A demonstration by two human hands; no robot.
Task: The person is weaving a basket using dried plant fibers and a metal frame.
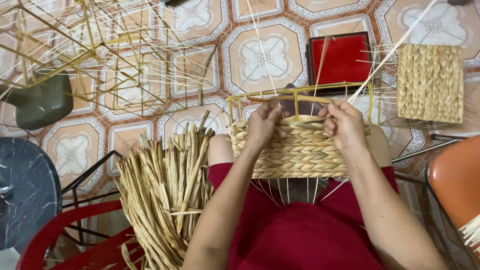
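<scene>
In the middle of the frame a half-woven basket (300, 150) rests on the person's knees — thick braided straw rows over a thin yellow wire frame. The left hand (263, 125) has its fingers curled narrow on the top braid, and the right hand (344, 124) pinches a straw strand at the upper rim. A bundle of dry flat straw (165, 190) leans at lower left. A finished woven basket (430, 82) stands at upper right — beside a red box (342, 57).
</scene>
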